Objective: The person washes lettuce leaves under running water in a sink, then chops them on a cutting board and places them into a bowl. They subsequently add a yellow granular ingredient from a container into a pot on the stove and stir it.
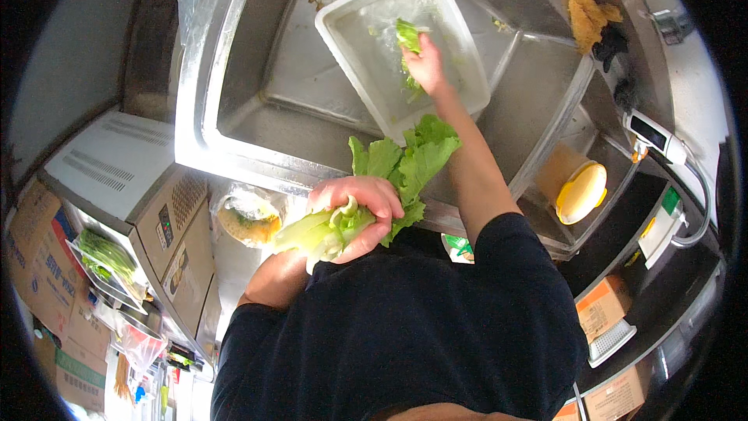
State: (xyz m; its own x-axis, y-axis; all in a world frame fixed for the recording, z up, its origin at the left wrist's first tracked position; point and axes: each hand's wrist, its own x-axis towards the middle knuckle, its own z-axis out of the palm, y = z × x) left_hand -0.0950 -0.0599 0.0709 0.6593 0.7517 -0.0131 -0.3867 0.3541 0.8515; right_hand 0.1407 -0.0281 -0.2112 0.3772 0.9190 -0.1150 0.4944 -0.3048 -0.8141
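Note:
My left hand (356,204) is closed around a bunch of leafy green lettuce (418,158), held against my front near the sink's edge; its pale stem ends point to the left and the leaves to the upper right. My right hand (425,64) reaches into a white plastic tub (403,131) and grips a small green leaf piece (407,35) between its fingers. Water and a few leaf bits lie in the tub. The tub sits tilted across a stainless steel sink basin (280,140).
A second basin at the right holds a yellow-rimmed container (581,193). An orange-brown cloth (587,20) and a faucet with a display (654,134) are at the far right. Left stand a metal appliance (158,210), a plastic bag (248,213) and cardboard boxes (47,263).

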